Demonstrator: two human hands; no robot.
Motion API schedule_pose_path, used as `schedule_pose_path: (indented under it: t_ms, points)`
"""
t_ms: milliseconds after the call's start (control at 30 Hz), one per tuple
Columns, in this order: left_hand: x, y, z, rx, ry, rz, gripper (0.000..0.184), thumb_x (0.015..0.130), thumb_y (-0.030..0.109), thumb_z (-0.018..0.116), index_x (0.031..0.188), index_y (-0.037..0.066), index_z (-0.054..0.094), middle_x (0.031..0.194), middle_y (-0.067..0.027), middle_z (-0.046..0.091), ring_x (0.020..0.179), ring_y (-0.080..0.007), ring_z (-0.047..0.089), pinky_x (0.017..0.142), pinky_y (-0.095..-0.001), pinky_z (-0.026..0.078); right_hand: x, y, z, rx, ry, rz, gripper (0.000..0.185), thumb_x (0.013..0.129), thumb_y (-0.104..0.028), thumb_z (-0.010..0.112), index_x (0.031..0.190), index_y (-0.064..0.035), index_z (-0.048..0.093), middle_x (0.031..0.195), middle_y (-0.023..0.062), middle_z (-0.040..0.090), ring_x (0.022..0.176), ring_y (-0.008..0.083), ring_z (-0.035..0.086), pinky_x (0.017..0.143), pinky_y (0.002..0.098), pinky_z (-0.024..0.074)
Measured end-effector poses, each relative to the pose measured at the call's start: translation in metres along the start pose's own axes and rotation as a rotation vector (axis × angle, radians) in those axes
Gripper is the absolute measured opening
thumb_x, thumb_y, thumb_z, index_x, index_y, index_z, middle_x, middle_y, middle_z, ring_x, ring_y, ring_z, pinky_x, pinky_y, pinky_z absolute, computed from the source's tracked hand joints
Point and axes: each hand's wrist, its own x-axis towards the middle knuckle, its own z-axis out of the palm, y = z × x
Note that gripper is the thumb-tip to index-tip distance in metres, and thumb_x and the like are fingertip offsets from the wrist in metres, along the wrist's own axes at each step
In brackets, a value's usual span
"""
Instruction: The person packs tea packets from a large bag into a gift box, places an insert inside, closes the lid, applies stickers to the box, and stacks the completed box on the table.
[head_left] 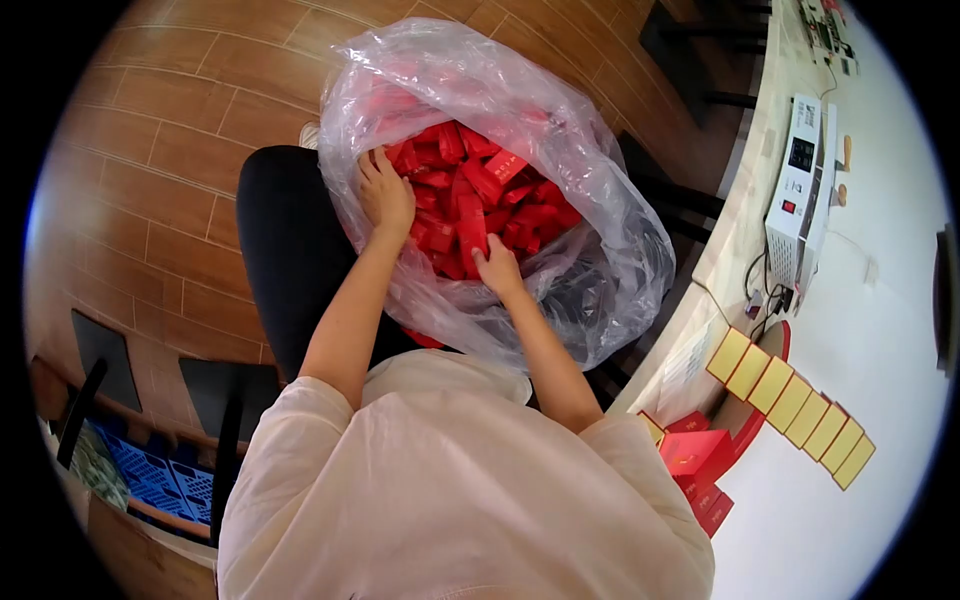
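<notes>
A large clear plastic bag [440, 60] full of small red packets [535, 212] stands open in front of me, against my dark-trousered leg. My right hand [498, 268] reaches in from the near side and pinches the lower end of a long red packet [472, 225] between thumb and fingers. That packet lies on top of the pile. At the left rim of the bag, my left hand [386, 192] lies with its fingers stretched apart, the tips touching the plastic and the packets at the edge.
On the right is a white table [860, 300] with a white machine [797, 190] and its cables. A row of yellow-faced boxes [790, 402] runs across the table, with red boxes [697, 455] nearer me. Blue crates [150, 470] stand at lower left on the wood-look floor [180, 200].
</notes>
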Motion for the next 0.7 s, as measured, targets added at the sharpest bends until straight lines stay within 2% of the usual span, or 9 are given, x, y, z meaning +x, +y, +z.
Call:
schedule_pose_path:
  t_ms: [100,133,167,267,367,467,500,533,700]
  points:
    - [0.006,-0.008,0.006,0.01,-0.031,0.007,0.068,0.073,0.007,0.07,0.132,0.004,0.035,0.133,-0.021,0.036,0.121,-0.0388,0.039,0.098,-0.045,0.038,-0.007,0.008,-0.003,0.31,0.255,0.106,0.036,0.092,-0.034,0.049,0.104,-0.0004,0.053,0.096,0.0278,0.062,0.094,0.0467,0.057,0.08,0.0492,0.0442]
    - [0.012,-0.015,0.011,0.027,-0.019,-0.001,0.065,0.074,0.005,0.068,0.13,0.004,0.037,0.131,-0.0212,0.038,0.119,-0.0395,0.041,0.096,-0.0449,0.04,0.0,0.02,0.003,0.416,0.293,0.141,0.044,0.095,-0.04,0.046,0.103,0.0012,0.056,0.094,0.018,0.064,0.087,0.0294,0.061,0.082,0.0368,0.0463]
    - [0.015,-0.014,0.012,0.042,-0.005,-0.007,0.062,0.074,0.004,0.067,0.129,0.004,0.038,0.128,-0.0215,0.039,0.116,-0.0401,0.043,0.093,-0.0448,0.042,0.001,0.017,-0.001,0.425,0.307,0.144,0.044,0.095,-0.04,0.046,0.103,0.0012,0.056,0.094,0.018,0.064,0.087,0.0294,0.061,0.082,0.0368,0.0463]
    - [0.018,-0.017,0.009,0.037,0.027,0.053,0.06,0.071,-0.002,0.064,0.126,0.006,0.041,0.123,-0.0195,0.043,0.11,-0.0386,0.048,0.089,-0.0434,0.045,-0.008,-0.005,-0.02,1.014,0.369,0.158,0.055,0.096,-0.046,0.044,0.117,0.0039,0.056,0.11,0.0057,0.06,0.095,0.0176,0.056,0.088,0.0293,0.043]
    - [0.018,-0.019,-0.002,0.044,-0.015,0.096,0.056,0.071,-0.002,0.063,0.122,0.005,0.042,0.121,-0.0209,0.043,0.108,-0.039,0.049,0.088,-0.0425,0.046,-0.003,-0.019,-0.031,1.31,0.433,0.318,0.055,0.096,-0.047,0.045,0.116,0.0017,0.058,0.112,0.0072,0.059,0.095,0.0169,0.057,0.088,0.0296,0.0436]
    - [0.02,-0.033,0.001,0.053,-0.072,0.023,0.042,0.077,0.004,0.061,0.116,0.004,0.047,0.115,-0.0218,0.051,0.104,-0.0381,0.054,0.085,-0.0431,0.047,0.002,-0.007,-0.018,1.522,0.3,0.248,0.048,0.095,-0.047,0.048,0.108,-0.0032,0.061,0.1,0.0055,0.062,0.088,0.0154,0.058,0.081,0.0302,0.0463]
    - [0.019,-0.035,-0.001,0.033,-0.28,0.027,0.035,0.08,0.008,0.059,0.113,0.004,0.049,0.111,-0.0213,0.055,0.1,-0.0377,0.056,0.084,-0.0437,0.047,0.005,-0.002,-0.013,1.579,0.174,0.226,0.046,0.094,-0.046,0.049,0.105,-0.0043,0.062,0.094,0.0048,0.064,0.084,0.0153,0.059,0.079,0.0302,0.0468]
    - [0.017,-0.036,-0.003,0.016,-0.49,0.03,0.029,0.083,0.012,0.058,0.11,0.004,0.051,0.107,-0.0209,0.059,0.097,-0.0373,0.058,0.083,-0.0444,0.048,0.008,0.003,-0.006,1.474,0.147,0.259,0.041,0.094,-0.045,0.05,0.101,-0.0061,0.062,0.083,0.0039,0.064,0.075,0.0153,0.059,0.075,0.0287,0.0469]
    - [0.0,-0.04,0.013,-0.118,-0.424,0.205,0.029,0.085,0.018,0.058,0.11,0.004,0.055,0.109,-0.0189,0.06,0.099,-0.037,0.058,0.084,-0.0452,0.048,-0.009,0.013,0.019,0.558,0.008,0.174,0.054,0.094,-0.044,0.045,0.102,0.0064,0.064,0.093,0.013,0.068,0.084,0.0217,0.062,0.078,0.0346,0.0459]
